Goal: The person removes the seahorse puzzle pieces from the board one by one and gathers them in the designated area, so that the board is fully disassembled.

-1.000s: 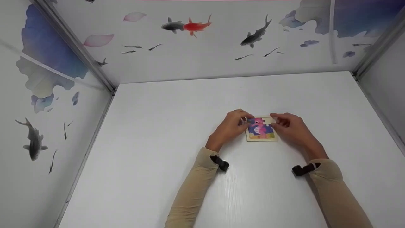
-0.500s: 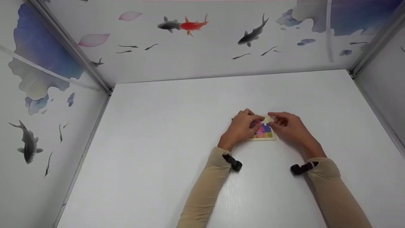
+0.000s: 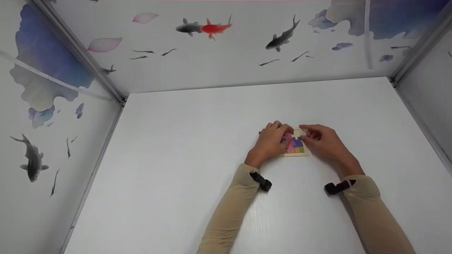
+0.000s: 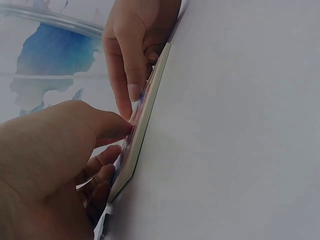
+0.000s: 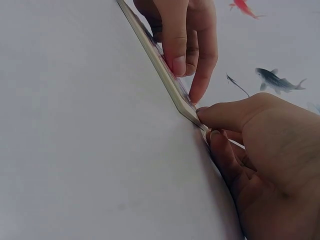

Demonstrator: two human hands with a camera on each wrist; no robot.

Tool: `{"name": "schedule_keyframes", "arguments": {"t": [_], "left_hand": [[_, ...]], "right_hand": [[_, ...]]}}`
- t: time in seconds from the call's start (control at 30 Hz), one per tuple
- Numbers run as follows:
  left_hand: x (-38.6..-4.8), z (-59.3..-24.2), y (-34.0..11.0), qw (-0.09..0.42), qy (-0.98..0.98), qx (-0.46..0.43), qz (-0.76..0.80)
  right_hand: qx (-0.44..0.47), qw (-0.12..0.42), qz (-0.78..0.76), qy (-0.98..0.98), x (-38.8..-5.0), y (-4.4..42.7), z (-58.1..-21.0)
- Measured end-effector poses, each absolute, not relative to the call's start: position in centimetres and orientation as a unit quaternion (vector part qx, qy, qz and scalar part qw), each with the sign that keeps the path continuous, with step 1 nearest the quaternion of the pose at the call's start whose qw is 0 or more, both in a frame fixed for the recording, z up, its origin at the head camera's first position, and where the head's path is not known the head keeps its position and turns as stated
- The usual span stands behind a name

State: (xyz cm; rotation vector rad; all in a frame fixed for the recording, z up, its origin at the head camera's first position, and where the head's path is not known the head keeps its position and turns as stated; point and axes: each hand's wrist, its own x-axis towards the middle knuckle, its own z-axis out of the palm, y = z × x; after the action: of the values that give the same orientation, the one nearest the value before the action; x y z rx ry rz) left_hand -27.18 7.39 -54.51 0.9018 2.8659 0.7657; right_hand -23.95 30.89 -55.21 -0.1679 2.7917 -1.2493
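Head view, left hand (image 3: pixel 270 141) touching the jigsaw puzzle (image 3: pixel 296 145) beneath its fingertips, any pinch unclear, right hand (image 3: pixel 324 140) grasping the puzzle's edge, left wrist view, puzzle against the left thumb (image 4: pixel 110 124), right wrist view, puzzle corner between right thumb (image 5: pixel 225 115) and finger
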Motion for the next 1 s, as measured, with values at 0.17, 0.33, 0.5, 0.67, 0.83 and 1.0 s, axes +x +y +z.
{"name": "schedule_keyframes", "arguments": {"t": [0.17, 0.33, 0.5, 0.67, 0.83, 1.0], "left_hand": [[-27.1, -54.4, 7.8, 0.037, 0.926, 0.272, 0.258], [-27.1, -54.2, 8.1, 0.042, 0.923, 0.256, 0.284], [-27.0, -54.1, 8.2, 0.038, 0.922, 0.25, 0.295], [-27.2, -54.1, 7.8, 0.041, 0.911, 0.253, 0.323], [-27.6, -54.3, 7.0, 0.052, 0.891, 0.249, 0.375], [-27.8, -54.4, 6.7, 0.047, 0.884, 0.241, 0.398]], "right_hand": [[-0.054, 0.036, -0.406, 0.911, -23.9, 31.0, -55.4], [-0.053, 0.04, -0.408, 0.911, -24.0, 31.1, -55.6], [-0.051, 0.044, -0.406, 0.912, -24.1, 31.1, -55.6], [-0.05, 0.049, -0.406, 0.911, -24.0, 31.0, -55.5], [-0.049, 0.045, -0.401, 0.914, -24.0, 31.0, -55.4], [-0.053, 0.044, -0.397, 0.915, -23.9, 30.9, -55.4]]}}
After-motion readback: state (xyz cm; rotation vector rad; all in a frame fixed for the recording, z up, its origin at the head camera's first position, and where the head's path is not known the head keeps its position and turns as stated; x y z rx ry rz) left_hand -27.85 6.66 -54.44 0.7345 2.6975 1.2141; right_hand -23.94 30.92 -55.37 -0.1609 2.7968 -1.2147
